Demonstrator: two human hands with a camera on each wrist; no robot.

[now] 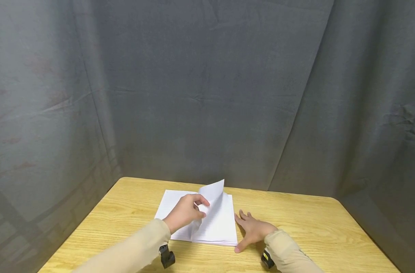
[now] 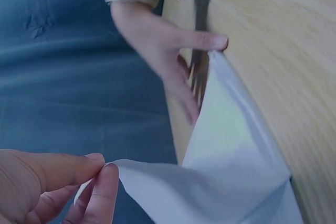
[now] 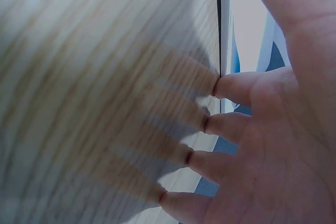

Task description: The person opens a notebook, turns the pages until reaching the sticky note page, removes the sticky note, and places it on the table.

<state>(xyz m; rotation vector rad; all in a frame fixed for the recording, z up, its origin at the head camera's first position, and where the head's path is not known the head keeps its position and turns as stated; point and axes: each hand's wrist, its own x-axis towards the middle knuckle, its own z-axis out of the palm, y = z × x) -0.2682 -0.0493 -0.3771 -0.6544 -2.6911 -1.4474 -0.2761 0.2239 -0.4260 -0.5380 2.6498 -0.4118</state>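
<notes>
An open notebook with white pages lies on the wooden table. Between thumb and index finger, my left hand pinches one page, which stands raised and curved above the spine. That pinch on the page's edge shows closely in the left wrist view, with the left hand at the lower left. Beside the notebook's right edge, my right hand rests with its fingers spread and fingertips on the table. In the right wrist view the right hand has its fingertips on the wood, close along the notebook's edge.
The light wooden table has rounded far corners. Grey cloth hangs behind it and on both sides. A black device is strapped at the left wrist, another device at the right.
</notes>
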